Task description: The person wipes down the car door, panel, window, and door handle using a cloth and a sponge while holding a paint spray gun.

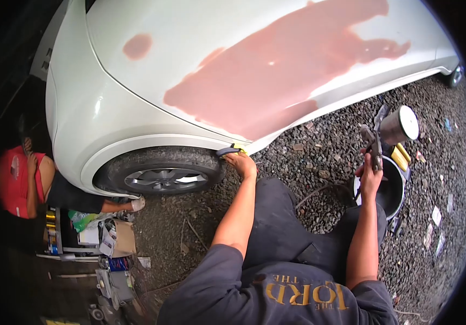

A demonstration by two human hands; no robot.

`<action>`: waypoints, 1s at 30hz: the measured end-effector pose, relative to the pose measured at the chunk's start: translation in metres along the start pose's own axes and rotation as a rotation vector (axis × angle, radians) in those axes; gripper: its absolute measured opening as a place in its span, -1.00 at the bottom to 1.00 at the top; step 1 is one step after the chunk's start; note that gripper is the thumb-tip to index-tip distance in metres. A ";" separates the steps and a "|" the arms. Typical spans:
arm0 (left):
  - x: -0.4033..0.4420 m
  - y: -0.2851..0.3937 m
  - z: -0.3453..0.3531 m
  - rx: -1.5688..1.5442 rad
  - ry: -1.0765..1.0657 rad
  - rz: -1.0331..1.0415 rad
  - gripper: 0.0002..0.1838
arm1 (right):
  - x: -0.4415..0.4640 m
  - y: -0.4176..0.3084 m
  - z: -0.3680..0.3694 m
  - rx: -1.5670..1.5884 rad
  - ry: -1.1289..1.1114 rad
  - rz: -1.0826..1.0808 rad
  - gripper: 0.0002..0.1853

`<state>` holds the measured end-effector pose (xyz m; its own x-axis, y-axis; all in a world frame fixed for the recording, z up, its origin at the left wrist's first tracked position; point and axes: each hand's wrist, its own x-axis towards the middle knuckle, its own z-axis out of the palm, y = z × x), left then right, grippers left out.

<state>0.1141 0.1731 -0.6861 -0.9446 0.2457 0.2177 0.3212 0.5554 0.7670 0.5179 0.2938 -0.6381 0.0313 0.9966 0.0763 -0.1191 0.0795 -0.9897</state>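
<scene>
My left hand (240, 164) is closed on a dark sanding block (227, 151) with a yellow part, held at the lower body edge behind the front wheel (162, 172). In my right hand (371, 173) is a spray gun (373, 142), gripped by its handle, with a metal cup (400, 125) on it. The gun is over the gravel, beside a black bucket (393, 189). Above both hands is the white car (135, 100), with a large pinkish patch (276, 70) and a small round one (137, 46).
Another person in a red shirt (16, 181) stands at the far left by the car's front. Boxes, cans and tools (116, 238) lie at the lower left. A hose (319, 190) runs over the gravel (319, 157) to the bucket, and yellow blocks (401, 156) sit at its rim.
</scene>
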 end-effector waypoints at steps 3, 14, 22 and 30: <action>-0.003 -0.042 0.030 -0.036 -0.159 -0.032 -0.39 | -0.001 -0.007 0.002 -0.020 0.014 0.034 -0.71; -0.001 -0.018 -0.041 -0.886 -0.345 -0.337 -0.74 | -0.004 -0.016 0.004 -0.009 0.009 0.044 -0.71; 0.033 0.015 -0.136 -0.509 -0.078 0.074 -0.72 | -0.003 -0.009 0.004 0.007 -0.006 0.027 -0.73; 0.045 0.112 -0.197 -0.197 0.267 0.422 -0.39 | -0.006 -0.019 0.009 -0.009 -0.024 0.038 -0.71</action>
<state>0.0944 0.0906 -0.4714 -0.7285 0.1904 0.6581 0.6824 0.2860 0.6727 0.5112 0.2865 -0.6183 0.0031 0.9991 0.0414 -0.1103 0.0415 -0.9930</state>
